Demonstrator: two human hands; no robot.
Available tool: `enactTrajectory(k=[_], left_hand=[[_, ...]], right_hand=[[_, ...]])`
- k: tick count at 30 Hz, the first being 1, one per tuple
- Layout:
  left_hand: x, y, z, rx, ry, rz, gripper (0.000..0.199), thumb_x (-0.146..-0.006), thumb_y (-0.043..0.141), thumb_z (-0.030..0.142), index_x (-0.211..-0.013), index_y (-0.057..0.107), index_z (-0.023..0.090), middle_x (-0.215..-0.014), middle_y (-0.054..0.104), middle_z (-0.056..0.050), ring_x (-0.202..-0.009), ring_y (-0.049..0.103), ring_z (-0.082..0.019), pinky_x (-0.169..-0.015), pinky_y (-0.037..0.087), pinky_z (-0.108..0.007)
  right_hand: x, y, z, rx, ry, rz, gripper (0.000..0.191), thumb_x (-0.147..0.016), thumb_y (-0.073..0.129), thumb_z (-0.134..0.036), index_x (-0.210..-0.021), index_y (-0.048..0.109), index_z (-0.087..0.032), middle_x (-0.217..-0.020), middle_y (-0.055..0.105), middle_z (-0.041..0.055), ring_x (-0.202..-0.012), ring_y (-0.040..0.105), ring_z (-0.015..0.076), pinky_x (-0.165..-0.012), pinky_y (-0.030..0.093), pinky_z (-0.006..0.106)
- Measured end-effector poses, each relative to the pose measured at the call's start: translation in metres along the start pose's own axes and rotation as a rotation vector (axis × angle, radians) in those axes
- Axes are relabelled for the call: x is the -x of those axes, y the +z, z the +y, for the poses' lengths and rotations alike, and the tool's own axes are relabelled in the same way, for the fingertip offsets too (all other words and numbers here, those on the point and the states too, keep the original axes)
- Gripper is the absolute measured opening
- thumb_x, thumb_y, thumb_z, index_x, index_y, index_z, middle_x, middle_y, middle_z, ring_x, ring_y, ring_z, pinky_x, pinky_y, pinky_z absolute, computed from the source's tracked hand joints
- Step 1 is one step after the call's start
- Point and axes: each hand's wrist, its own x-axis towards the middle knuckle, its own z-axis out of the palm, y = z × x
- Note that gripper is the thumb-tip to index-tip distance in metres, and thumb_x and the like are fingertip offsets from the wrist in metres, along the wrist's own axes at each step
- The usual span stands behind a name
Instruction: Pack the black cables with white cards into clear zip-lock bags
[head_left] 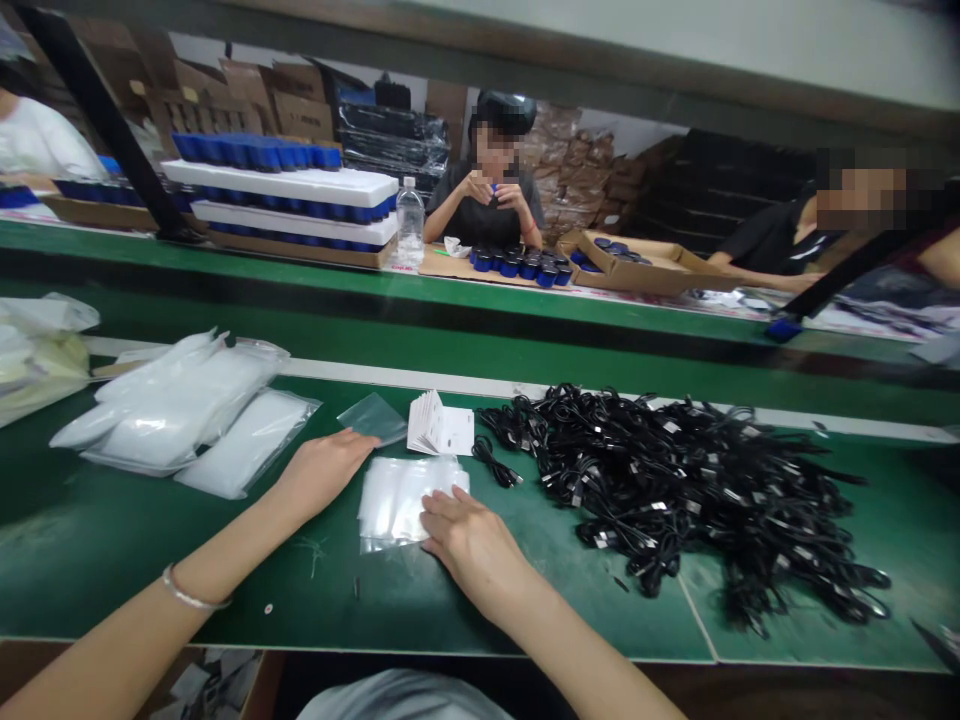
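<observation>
My left hand point(330, 468) reaches over the green bench with its fingers stretched out, the fingertips at the near edge of a single clear plastic bag point(371, 415). Fingers spread, my right hand point(471, 545) lies on the right side of a stack of clear plastic bags point(394, 505). Behind that stack stands a fanned pile of small white cards point(425, 425), with a flat white card point(457, 432) beside it. One coiled black USB cable point(495, 465) lies just right of the cards.
A large heap of black cables point(675, 480) covers the bench's right side. Full packs of plastic bags point(180, 410) lie at left. Across a green divider, co-workers sit by blue-sided round items point(517, 263), foam trays point(300, 180) and a water bottle point(409, 215).
</observation>
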Motion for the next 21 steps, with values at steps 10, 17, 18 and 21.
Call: enactTrajectory(k=[10,17,18,21], left_hand=[[0.038,-0.008,0.077,0.137,0.135,0.463,0.014,-0.082,0.055,0.006,-0.081,0.063,0.017,-0.078,0.070,-0.001,-0.080,0.066,-0.012,-0.087,0.051,-0.027],[0.061,0.016,0.101,0.281,0.282,0.366,0.020,-0.081,0.055,0.002,-0.090,0.064,0.019,-0.084,0.070,-0.001,-0.087,0.064,-0.014,-0.099,0.046,-0.037],[0.063,0.014,0.104,0.293,0.248,0.283,0.022,-0.082,0.055,0.004,-0.092,0.063,0.021,-0.086,0.070,0.000,-0.088,0.065,-0.014,-0.099,0.045,-0.037],[0.065,0.005,0.110,0.377,-0.001,-0.012,0.035,-0.081,0.059,0.018,-0.115,0.054,0.027,-0.104,0.068,-0.001,-0.095,0.066,-0.017,-0.090,0.053,-0.034]], right_hand=[[0.008,-0.011,-0.014,-0.837,0.429,0.313,0.034,-0.089,0.050,-0.042,-0.081,0.068,-0.015,-0.077,0.068,0.0060,-0.075,0.064,0.0192,-0.069,0.049,0.030],[0.015,-0.006,-0.008,-1.607,0.660,0.390,0.053,-0.053,0.084,-0.042,-0.093,0.061,-0.014,-0.060,0.059,-0.0049,-0.054,0.055,0.0083,-0.062,0.047,0.023],[0.017,-0.005,-0.007,-1.598,0.664,0.401,0.053,-0.053,0.084,-0.041,-0.092,0.061,-0.014,-0.059,0.058,-0.0055,-0.053,0.054,0.0076,-0.061,0.046,0.023],[0.022,-0.004,-0.006,-1.570,0.678,0.414,0.048,-0.052,0.084,-0.039,-0.088,0.064,-0.014,-0.059,0.058,-0.0056,-0.053,0.053,0.0070,-0.060,0.043,0.021]])
